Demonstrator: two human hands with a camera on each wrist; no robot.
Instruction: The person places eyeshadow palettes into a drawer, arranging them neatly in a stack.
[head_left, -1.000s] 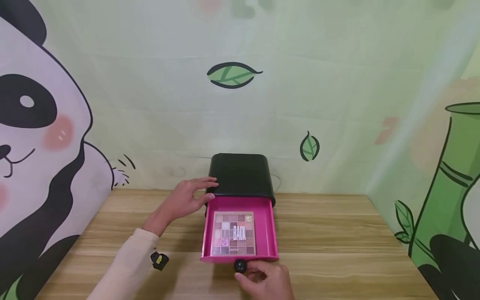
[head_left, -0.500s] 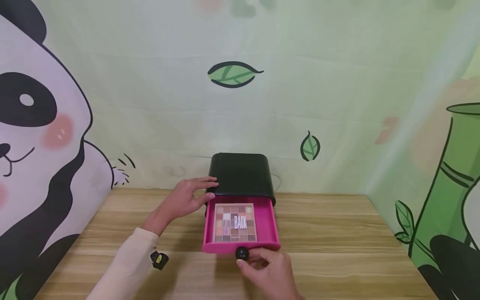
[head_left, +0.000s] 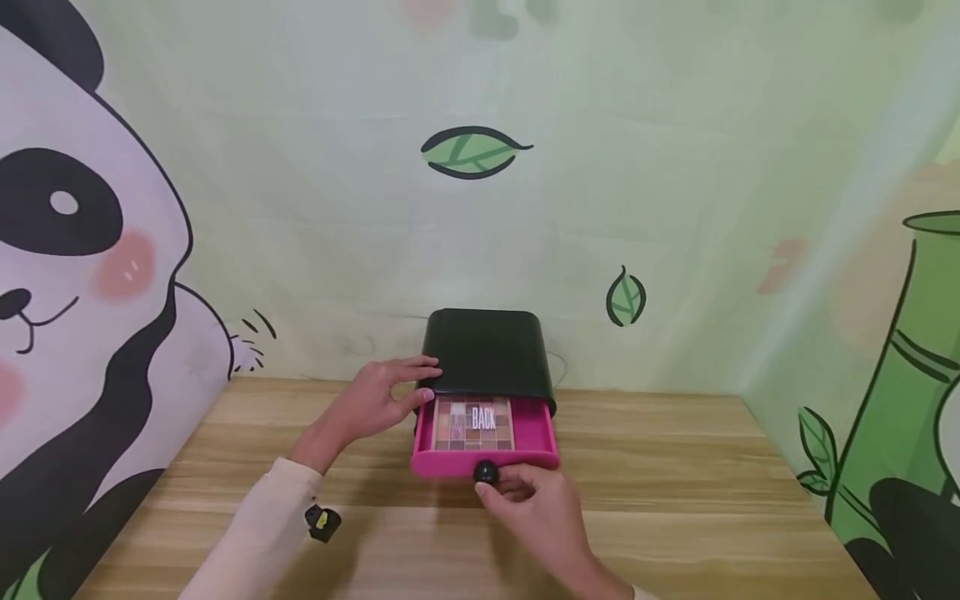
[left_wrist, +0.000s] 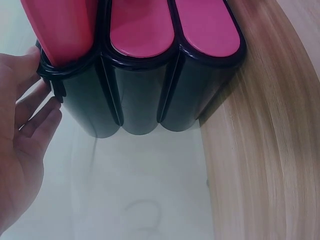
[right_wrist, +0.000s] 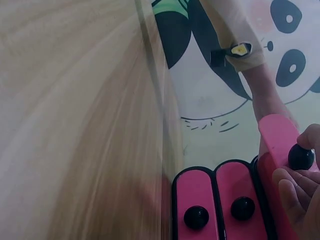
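A black drawer unit (head_left: pixel 486 350) stands at the back of the table, its top pink drawer (head_left: pixel 534 432) partly out. Inside the drawer lies a square makeup palette (head_left: pixel 474 423) with the word BACK on its lid; the unit's front edge covers its far end. My right hand (head_left: pixel 543 510) pinches the drawer's round black knob (head_left: pixel 486 472) between thumb and fingers. With fingers extended, my left hand (head_left: pixel 375 402) rests on the unit's upper left edge. The left wrist view shows this hand (left_wrist: pixel 25 125) touching the black casing (left_wrist: pixel 142 95) at the top drawer.
Below the top drawer are two pushed-in pink drawers, a middle one (right_wrist: pixel 234 181) and a lower one (right_wrist: pixel 195 187), each with a black knob. Wood-grain table (head_left: pixel 660 500) surrounds the unit. A panda-printed backdrop (head_left: pixel 337 208) rises behind it. A small black device (head_left: pixel 322 522) sits at my left sleeve.
The top drawer has slid inward, away from me, with the palette in it. My right hand has moved forward with the knob; my left hand has stayed on the unit.
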